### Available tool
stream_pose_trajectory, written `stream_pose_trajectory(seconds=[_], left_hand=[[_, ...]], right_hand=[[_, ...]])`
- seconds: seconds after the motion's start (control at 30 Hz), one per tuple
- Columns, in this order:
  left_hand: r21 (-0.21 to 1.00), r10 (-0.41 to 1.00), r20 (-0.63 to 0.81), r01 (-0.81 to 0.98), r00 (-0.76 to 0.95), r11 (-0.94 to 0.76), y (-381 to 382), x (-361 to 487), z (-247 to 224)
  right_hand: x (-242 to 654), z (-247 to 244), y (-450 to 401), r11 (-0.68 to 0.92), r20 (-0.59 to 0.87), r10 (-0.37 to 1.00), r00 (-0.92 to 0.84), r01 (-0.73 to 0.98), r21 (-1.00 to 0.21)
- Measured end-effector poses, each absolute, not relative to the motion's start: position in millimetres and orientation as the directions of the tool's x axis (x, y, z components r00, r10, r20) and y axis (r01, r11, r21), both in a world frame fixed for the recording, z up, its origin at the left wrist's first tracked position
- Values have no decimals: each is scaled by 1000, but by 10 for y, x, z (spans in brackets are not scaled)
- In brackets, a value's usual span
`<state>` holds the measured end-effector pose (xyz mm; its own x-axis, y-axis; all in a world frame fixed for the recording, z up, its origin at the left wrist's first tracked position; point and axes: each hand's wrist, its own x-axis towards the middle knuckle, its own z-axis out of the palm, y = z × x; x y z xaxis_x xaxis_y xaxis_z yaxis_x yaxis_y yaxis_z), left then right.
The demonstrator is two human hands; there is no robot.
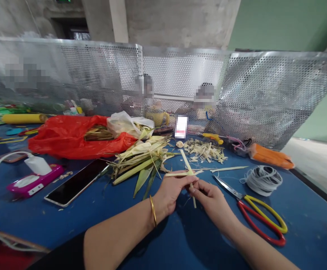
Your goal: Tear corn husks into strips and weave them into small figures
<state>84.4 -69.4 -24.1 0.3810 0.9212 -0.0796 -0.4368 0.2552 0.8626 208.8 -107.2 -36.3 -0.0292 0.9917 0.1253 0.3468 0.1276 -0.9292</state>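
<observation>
Two pale strips of what looks like corn husk [185,160] cross each other over the blue table. My left hand [171,190] is closed, its thumb pressing near the crossing. My right hand [209,195] pinches the lower part of the upright strip, fingers bent around it. Some fingertips of both hands are hidden beneath. Just beyond my left hand lies a pile of dry husk leaves [140,161]. To the right of my right hand are scissors [243,198] with one red and one yellow handle. A loose strip [231,168] rests above the scissors.
Husk scraps [208,150] lie ahead, near a propped phone [181,127]. White cord [264,180] and an orange packet [273,156] sit at right. Leftward are a red bag [67,137], a dark phone [77,182] and a purple power strip [36,181]. Perforated panels [180,71] border the back, people behind.
</observation>
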Motion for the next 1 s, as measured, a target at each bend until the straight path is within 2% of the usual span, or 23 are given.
stream_pose_trajectory(seconds=[0.2, 0.33, 0.43, 0.53, 0.63, 0.73, 0.87, 0.93, 1.0], left_hand=[[833, 940, -159, -471, 301, 291, -670, 855, -274], [815, 926, -189, -475, 326, 333, -638, 812, -257], [793, 903, -257, -459, 344, 401, -602, 749, -219], [802, 879, -271, -412, 392, 432, -586, 708, -192], [858, 864, -236, -321, 445, 400, -602, 712, -203], [923, 873, -197, -216, 446, 318, -626, 734, -242], [970, 892, -171, -85, 418, 226, -623, 738, -264], [974, 893, -180, -51, 412, 220, -610, 729, -248], [974, 890, -185, -41, 416, 222, -597, 717, -223]], right_hand=[[2068, -282, -1104, 223, 193, 975, -114, 418, -880], [2104, -247, -1123, 281, 221, 959, -175, 522, -806], [2185, -194, -1128, 303, 373, 926, -54, 697, -651], [2270, -157, -1096, 295, 576, 817, 27, 839, -458], [2307, -193, -1042, 342, 544, 833, -104, 869, -357], [2291, -250, -1015, 370, 423, 883, -203, 856, -361], [2271, -214, -1040, 354, 397, 897, -196, 855, -380], [2279, -153, -1064, 327, 360, 918, -165, 828, -454], [2291, -93, -1086, 285, 286, 949, -135, 758, -587]])
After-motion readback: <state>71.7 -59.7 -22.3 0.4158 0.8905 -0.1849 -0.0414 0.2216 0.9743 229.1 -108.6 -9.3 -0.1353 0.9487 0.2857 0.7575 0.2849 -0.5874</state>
